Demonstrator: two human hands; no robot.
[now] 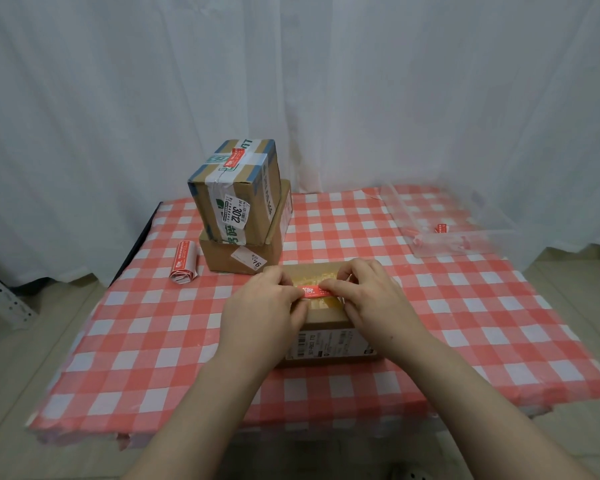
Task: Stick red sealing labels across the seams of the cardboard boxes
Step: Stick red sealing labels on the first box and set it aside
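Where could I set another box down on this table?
Bare cloth lies near-left, between the label roll and the front edge, and right of the box where left hand and right hand pinch a red label. Crowded: stacked boxes back-left, clear tray back-right.

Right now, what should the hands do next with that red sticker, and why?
Probably press the red label down flat. The left hand and right hand pinch its ends, holding it across the taped seam of the near box.

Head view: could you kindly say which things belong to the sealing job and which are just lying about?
Job: red label, pinched by left hand and right hand; near box; top box; lower box; label roll.
Lying about: clear plastic tray, curtain.
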